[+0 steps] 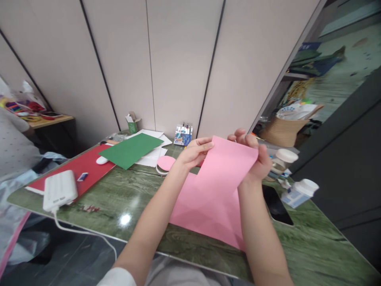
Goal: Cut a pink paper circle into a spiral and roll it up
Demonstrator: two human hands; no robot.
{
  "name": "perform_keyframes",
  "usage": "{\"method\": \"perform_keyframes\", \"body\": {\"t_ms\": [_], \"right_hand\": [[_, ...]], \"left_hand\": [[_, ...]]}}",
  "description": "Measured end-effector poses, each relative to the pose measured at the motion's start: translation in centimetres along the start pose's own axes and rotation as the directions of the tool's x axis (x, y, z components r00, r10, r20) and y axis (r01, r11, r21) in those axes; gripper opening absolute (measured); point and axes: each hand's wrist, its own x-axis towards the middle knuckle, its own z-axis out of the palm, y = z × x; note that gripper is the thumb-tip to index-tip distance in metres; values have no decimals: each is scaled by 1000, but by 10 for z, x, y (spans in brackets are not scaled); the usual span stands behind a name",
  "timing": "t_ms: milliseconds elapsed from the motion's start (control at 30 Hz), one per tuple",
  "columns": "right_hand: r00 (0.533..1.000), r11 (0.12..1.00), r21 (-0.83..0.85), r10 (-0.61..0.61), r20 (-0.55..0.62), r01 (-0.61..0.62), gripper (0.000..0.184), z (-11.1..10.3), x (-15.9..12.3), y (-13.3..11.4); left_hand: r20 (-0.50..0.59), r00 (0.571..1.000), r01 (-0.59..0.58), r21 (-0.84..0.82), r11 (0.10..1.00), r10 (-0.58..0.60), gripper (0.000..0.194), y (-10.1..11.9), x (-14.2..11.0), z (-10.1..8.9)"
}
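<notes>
A large pink sheet of paper (205, 210) lies near the table's front edge, its upper part lifted and tilted toward me. My left hand (196, 152) pinches the raised top left corner between thumb and fingers. At the top right corner my right hand (256, 159) grips the same paper, with the fingertips showing behind its edge. A step-shaped edge shows on the paper's left side, below my left hand. To the left of my left wrist, a pink paper circle (166, 163) rests on a white ring, perhaps a tape roll.
Green paper (132, 150), red paper (98, 169) and a white power bank (60, 190) with a cable are on the left. A marker box (183, 134) stands at the back. A phone (276, 204) and white-capped bottle (301, 192) are right. Another person (13, 147) sits far left.
</notes>
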Motion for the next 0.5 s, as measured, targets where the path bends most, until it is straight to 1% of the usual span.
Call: {"method": "perform_keyframes", "body": {"t_ms": [67,167,233,300,367,400,433,500], "right_hand": [[999,1000,-17,-22,-29,22,33,-2,1,1],[998,998,-38,-56,6,56,31,-7,3,-1],[997,994,-79,-73,7,74,27,-12,6,-6],[995,980,-180,-93,-42,84,21,-18,9,-12],[991,941,-331,-106,-85,72,19,-22,12,-18],[989,908,-414,-115,-96,65,19,-23,13,-20],[988,867,-495,-122,-98,58,20,-23,13,-22],[987,769,-638,-132,-91,44,19,-18,11,-23]], "left_hand": [[-19,1000,0,18,1000,0,32,1,-2,3],[-33,999,6,18,1000,-6,33,3,-2,5],[-91,996,-24,-7,1000,24,33,7,-3,4],[-172,982,-85,-25,996,80,34,13,-3,0],[-232,961,-158,-4,987,152,35,21,-5,-4],[-261,941,-213,29,977,213,34,24,-6,-6],[-274,922,-262,75,962,272,34,27,-7,-7],[-274,893,-322,167,932,357,34,30,-9,-6]]}}
